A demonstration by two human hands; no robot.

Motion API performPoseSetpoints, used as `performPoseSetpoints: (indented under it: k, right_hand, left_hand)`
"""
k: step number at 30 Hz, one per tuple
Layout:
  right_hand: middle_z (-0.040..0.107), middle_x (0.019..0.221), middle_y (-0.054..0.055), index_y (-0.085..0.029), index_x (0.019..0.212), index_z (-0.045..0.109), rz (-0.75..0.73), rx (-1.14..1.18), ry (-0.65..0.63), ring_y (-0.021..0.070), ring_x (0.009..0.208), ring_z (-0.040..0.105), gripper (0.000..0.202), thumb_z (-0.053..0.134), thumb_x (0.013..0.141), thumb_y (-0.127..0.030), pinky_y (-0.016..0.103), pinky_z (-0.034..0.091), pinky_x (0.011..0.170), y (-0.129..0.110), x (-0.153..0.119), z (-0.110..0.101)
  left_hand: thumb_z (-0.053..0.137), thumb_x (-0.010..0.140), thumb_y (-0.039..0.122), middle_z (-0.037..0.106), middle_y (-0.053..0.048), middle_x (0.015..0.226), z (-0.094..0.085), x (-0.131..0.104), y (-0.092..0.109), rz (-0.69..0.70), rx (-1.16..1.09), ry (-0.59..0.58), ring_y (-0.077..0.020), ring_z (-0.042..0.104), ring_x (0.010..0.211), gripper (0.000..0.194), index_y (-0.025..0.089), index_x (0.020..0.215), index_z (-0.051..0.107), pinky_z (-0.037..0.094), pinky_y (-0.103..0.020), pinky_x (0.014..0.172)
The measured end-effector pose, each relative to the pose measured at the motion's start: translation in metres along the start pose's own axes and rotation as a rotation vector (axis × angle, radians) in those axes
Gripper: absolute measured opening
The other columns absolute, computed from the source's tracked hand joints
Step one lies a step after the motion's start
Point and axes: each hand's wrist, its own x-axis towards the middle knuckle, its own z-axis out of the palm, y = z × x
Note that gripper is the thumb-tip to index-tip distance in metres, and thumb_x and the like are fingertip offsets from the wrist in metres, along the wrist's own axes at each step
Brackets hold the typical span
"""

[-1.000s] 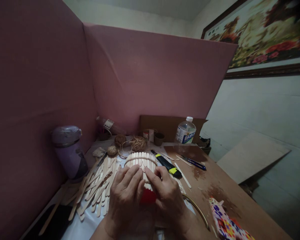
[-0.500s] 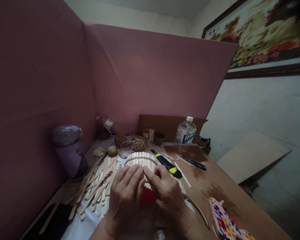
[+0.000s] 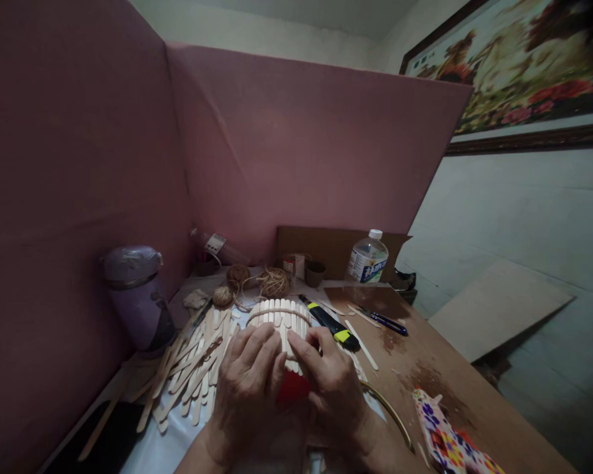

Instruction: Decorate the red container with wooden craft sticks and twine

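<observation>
Directly before me is a curved piece covered in upright craft sticks (image 3: 279,309), with a cord (image 3: 277,312) running across its upper part. My left hand (image 3: 247,378) grips its left side, fingers bent and pressed together on the sticks. My right hand (image 3: 331,378) holds the right side, with its index fingertip against the front sticks. Between the hands, short stick pieces with rounded tops (image 3: 284,324) lie over the row. Below the sticks a red surface (image 3: 292,387) shows. The palms hide the lower sides of the piece.
Loose craft sticks (image 3: 192,375) lie in a pile at left. A purple lidded container (image 3: 136,309) stands behind them. Twine balls (image 3: 273,283) and a plastic bottle (image 3: 368,260) are at the back. A utility knife (image 3: 333,326), snips (image 3: 388,322) and a floral-patterned object (image 3: 447,434) lie at right.
My right index finger has shifted slightly right, away from the left fingertips, so more of the front sticks shows between the hands. The left hand is almost unmoved.
</observation>
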Motion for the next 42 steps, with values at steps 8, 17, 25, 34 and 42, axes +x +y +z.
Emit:
performPoseSetpoints:
  k: [8, 17, 25, 34, 42]
  right_hand:
    - [0.051, 0.090, 0.008, -0.018, 0.118, 0.055, 0.017, 0.031, 0.055, 0.0173, 0.074, 0.056, 0.036, 0.051, 0.083, -0.021, 0.027, 0.050, 0.061, -0.001, -0.002, 0.001]
    - [0.053, 0.096, 0.009, -0.020, 0.113, 0.057, 0.191, 0.218, 0.119, 0.0183, 0.087, 0.057, 0.032, 0.042, 0.086, -0.011, 0.030, 0.051, 0.072, -0.006, -0.006, 0.010]
    - [0.055, 0.092, 0.008, -0.019, 0.102, 0.061, 0.276, 0.250, 0.212, 0.0183, 0.087, 0.056, 0.031, 0.037, 0.086, -0.007, 0.031, 0.050, 0.072, -0.015, -0.005, 0.012]
    - [0.054, 0.096, 0.008, -0.019, 0.105, 0.062, 0.260, 0.164, 0.217, 0.0190, 0.089, 0.055, 0.036, 0.039, 0.080, -0.006, 0.032, 0.049, 0.075, -0.018, -0.005, 0.014]
    - [0.059, 0.096, 0.008, -0.020, 0.101, 0.061, 0.308, -0.050, -0.051, 0.0218, 0.089, 0.056, 0.021, 0.045, 0.088, -0.017, 0.035, 0.048, 0.076, -0.038, -0.017, -0.053]
  left_hand:
    - [0.056, 0.080, 0.005, 0.070, -0.011, 0.095, -0.002, 0.003, 0.001, 0.075, -0.009, 0.028, -0.0216, 0.063, 0.092, 0.021, 0.012, 0.099, 0.061, 0.052, -0.040, 0.084]
    - [0.058, 0.080, 0.013, 0.066, -0.015, 0.103, -0.002, 0.000, 0.007, 0.091, 0.081, 0.007, -0.0270, 0.058, 0.099, 0.026, 0.012, 0.105, 0.065, 0.051, -0.043, 0.084]
    - [0.057, 0.081, 0.018, 0.066, -0.013, 0.103, -0.001, 0.000, 0.007, 0.091, 0.135, -0.016, -0.0266, 0.057, 0.098, 0.024, 0.015, 0.103, 0.066, 0.051, -0.040, 0.083]
    - [0.057, 0.082, 0.019, 0.065, -0.012, 0.105, 0.000, -0.002, 0.004, 0.108, 0.141, -0.039, -0.0261, 0.056, 0.099, 0.027, 0.015, 0.108, 0.064, 0.049, -0.040, 0.086]
    - [0.055, 0.084, 0.025, 0.065, -0.010, 0.104, 0.001, -0.001, 0.002, 0.109, 0.151, -0.073, -0.0256, 0.057, 0.099, 0.026, 0.019, 0.108, 0.064, 0.048, -0.039, 0.084]
